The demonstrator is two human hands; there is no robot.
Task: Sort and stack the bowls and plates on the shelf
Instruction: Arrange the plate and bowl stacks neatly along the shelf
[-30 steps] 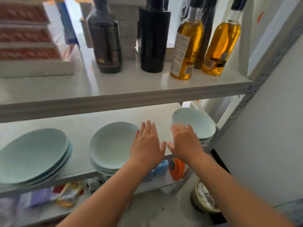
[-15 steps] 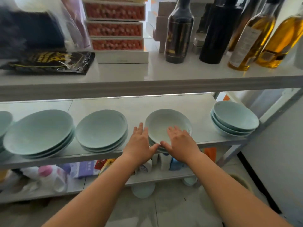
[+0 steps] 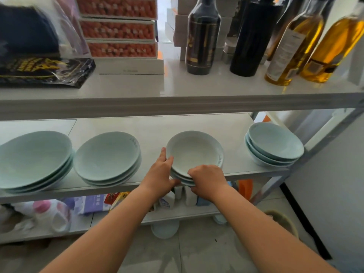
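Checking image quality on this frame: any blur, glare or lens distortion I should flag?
Head view: motion blur smears the dark bag at top left; window glare washes out the upper shelf surface behind the bottles; wide-angle distortion bows the shelf edges; both hands and the middle plate stack are sharp and evenly lit.

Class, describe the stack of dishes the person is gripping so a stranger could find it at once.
Find the middle shelf, below the one holding bottles. Four pale green stacks sit along it; take the third stack from the left. It alone has a left hand and right hand clasping its front edge.
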